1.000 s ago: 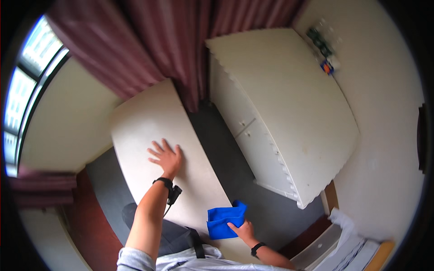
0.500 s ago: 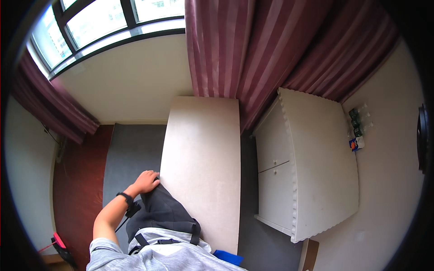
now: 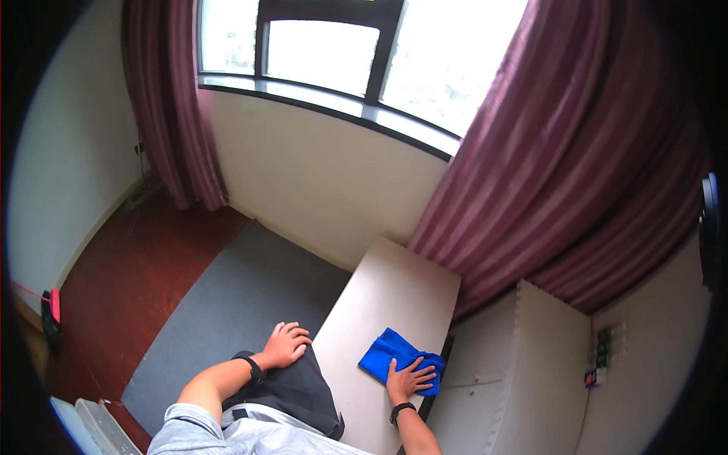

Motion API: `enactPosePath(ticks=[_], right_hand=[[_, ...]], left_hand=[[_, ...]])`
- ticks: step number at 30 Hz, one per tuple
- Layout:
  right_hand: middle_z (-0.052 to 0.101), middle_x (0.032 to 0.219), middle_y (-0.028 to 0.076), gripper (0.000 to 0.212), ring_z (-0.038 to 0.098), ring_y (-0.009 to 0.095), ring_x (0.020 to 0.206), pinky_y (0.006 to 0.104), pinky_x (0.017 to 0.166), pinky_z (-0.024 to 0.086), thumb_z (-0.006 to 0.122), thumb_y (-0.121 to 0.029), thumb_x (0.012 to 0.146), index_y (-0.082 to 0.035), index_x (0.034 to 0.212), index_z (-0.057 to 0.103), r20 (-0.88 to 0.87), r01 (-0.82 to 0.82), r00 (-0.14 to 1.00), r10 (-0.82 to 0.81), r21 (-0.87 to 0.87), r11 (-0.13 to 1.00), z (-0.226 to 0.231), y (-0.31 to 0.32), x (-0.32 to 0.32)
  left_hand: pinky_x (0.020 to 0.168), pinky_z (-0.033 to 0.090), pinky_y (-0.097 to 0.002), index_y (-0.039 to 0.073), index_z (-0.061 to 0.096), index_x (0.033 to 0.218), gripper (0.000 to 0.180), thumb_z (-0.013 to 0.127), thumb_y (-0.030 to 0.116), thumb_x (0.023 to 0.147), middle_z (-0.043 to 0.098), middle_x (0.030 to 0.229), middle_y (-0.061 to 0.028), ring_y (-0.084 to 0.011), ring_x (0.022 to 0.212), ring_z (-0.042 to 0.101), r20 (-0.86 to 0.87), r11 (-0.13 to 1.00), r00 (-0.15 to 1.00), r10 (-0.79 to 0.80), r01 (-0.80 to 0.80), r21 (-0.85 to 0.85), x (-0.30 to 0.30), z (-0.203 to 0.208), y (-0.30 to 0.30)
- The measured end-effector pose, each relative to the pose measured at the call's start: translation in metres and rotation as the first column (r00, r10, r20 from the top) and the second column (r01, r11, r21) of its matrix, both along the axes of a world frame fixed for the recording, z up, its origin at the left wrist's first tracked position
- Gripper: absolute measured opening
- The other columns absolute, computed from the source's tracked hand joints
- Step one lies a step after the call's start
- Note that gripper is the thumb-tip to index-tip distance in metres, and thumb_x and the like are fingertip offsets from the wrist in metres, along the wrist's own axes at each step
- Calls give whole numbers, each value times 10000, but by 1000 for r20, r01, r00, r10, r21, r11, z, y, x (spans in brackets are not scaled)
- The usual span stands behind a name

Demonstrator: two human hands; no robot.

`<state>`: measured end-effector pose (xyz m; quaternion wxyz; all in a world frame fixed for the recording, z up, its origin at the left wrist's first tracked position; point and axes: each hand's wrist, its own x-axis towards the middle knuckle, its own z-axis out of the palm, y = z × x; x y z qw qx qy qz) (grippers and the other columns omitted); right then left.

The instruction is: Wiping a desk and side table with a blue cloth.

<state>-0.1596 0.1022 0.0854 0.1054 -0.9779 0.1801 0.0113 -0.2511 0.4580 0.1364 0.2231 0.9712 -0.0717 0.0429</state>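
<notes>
A folded blue cloth [image 3: 389,351] lies on the long white tabletop [image 3: 402,280], near its right edge. My right hand [image 3: 410,379] rests flat on the cloth, fingers spread and palm down. My left hand [image 3: 286,345] lies on my knee, over the dark trousers [image 3: 292,394], just left of the tabletop's edge. Its fingers are stretched out and hold nothing. Each wrist wears a black band.
Right of the tabletop stands a white cabinet [image 3: 550,364] with small knobs and a scalloped edge. Small packets [image 3: 599,371] are by the right wall. A grey mat [image 3: 227,303] covers part of the red floor [image 3: 144,265]. Striped purple curtains [image 3: 546,152] hang beside the window.
My right hand has come into view with its palm on the blue cloth, which has moved from the lower edge onto the tabletop. The view has turned; my left hand stays at my knee.
</notes>
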Motion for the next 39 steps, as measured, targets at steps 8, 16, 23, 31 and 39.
enactPosePath(ticks=[8, 16, 23, 31, 39], right_hand=[[130, 1612, 337, 894, 34, 552, 1488, 718, 1143, 4, 571, -610, 882, -68, 1547, 320, 222, -572, 785, 578, -96, 814, -28, 176, 31], [233, 1629, 223, 745, 153, 432, 1517, 628, 1201, 71, 611, -516, 904, -144, 1519, 416, 232, -700, 687, 689, -45, 713, -19, 122, 43], [208, 1627, 252, 733, 159, 451, 1508, 635, 1187, 104, 540, -496, 953, -94, 1536, 355, 191, 1, 982, 0, -3, 1000, -18, -29, 80], [-30, 1624, 345, 878, -59, 555, 1489, 694, 1152, -27, 505, -568, 944, -26, 1574, 221, 31, 140, 989, -142, 66, 988, -6, 14, 107], [81, 1623, 334, 847, -16, 561, 1485, 702, 1153, -38, 539, -572, 916, -64, 1553, 309, 194, -289, 940, 281, 14, 957, -30, 179, 150]], left_hand=[[1135, 311, -476, 192, 673, 1199, 314, 527, 269, 932, 596, 1336, -28, -263, 1352, 441, 62, 999, 997, -37, 38, -3, 1, 2, 20], [1110, 333, -485, 166, 693, 1136, 304, 544, 253, 886, 612, 1285, -50, -274, 1322, 461, 83, 992, 994, -71, 79, -95, 1, -10, 27], [949, 462, -478, 171, 756, 875, 243, 527, 250, 853, 643, 1030, -84, -301, 1087, 576, -185, 992, 980, 66, -83, -90, 41, -17, 17], [911, 509, -472, 122, 733, 916, 264, 543, 288, 839, 629, 1073, -145, -351, 1073, 583, -354, 999, 935, -2, 16, 38, 56, -8, 17], [851, 495, -466, 107, 726, 841, 254, 550, 289, 834, 617, 960, -131, -321, 982, 577, -282, 996, 959, 13, -38, -83, 59, -13, 12]])
